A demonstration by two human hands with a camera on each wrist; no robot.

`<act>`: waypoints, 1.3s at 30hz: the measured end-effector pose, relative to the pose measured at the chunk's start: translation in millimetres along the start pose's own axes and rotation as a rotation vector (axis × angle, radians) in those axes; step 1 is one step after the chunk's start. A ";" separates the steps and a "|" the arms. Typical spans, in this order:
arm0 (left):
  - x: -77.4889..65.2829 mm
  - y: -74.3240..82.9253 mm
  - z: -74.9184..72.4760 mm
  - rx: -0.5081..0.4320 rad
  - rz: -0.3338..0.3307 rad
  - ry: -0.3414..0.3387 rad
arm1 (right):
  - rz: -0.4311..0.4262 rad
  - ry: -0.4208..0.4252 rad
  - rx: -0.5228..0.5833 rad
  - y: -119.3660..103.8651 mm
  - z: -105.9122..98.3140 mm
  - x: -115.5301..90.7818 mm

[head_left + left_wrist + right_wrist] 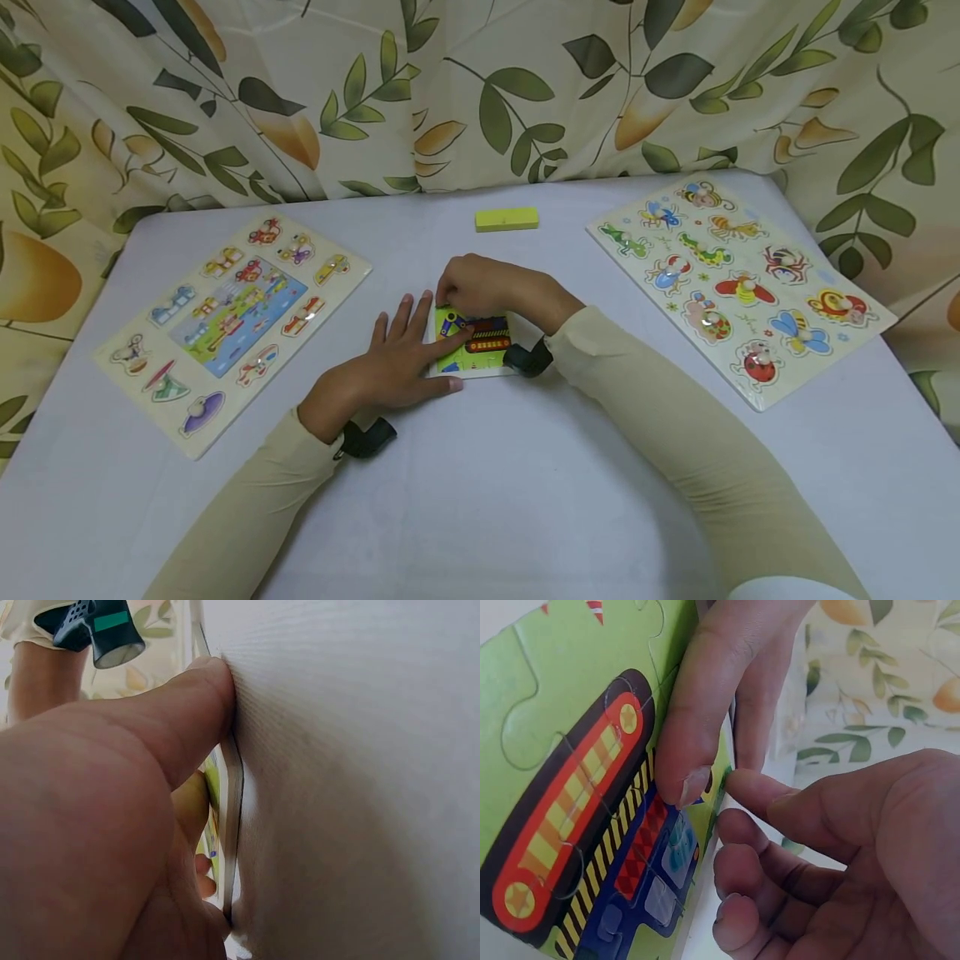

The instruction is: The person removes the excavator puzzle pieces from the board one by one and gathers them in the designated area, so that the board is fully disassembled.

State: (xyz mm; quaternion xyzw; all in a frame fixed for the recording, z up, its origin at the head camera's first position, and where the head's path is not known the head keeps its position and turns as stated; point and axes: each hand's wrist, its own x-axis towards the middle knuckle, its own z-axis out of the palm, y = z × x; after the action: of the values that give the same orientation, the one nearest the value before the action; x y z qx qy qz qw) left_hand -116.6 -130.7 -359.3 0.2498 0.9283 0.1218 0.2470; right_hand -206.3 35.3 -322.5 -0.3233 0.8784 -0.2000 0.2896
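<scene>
A small jigsaw puzzle (pixel 491 360) with a bright vehicle on green lies on the white table in the head view. My left hand (pixel 393 362) spreads over its left side, index finger laid across the picture and thumb at the near edge. The left wrist view shows that thumb (pixel 202 694) against the puzzle's pale side (pixel 234 799). At the far left corner my right hand (pixel 476 283) curls its fingers and holds the puzzle's edge. In the right wrist view its fingertips (pixel 739 874) meet the edge, partly hidden, beside the interlocked pieces (pixel 577 817).
To the left lies a peg puzzle board (pixel 225 408) with vehicles and toys. An insect puzzle board (pixel 738 325) is at the right. Behind my hands sits a yellow-green block (pixel 507 219). Leaf-patterned curtain (pixel 465 92) hangs along the table's back edge.
</scene>
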 end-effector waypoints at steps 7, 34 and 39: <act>0.1 -0.3 0.2 0.003 0.004 -0.002 | -0.014 0.001 -0.008 -0.4 1.1 -0.7; -0.1 -10.7 -5.2 -0.079 0.056 -0.010 | -0.271 -0.012 -0.285 12.7 0.6 8.4; -1.5 -10.9 -5.5 -0.082 0.055 -0.014 | -0.292 -0.002 -0.283 10.9 3.1 10.7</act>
State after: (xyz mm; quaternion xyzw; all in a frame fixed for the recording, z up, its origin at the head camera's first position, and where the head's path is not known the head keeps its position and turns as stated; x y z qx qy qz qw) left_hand -122.7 -141.2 -357.9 0.2658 0.9135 0.1646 0.2602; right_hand -215.9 35.2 -334.8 -0.4849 0.8413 -0.1142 0.2100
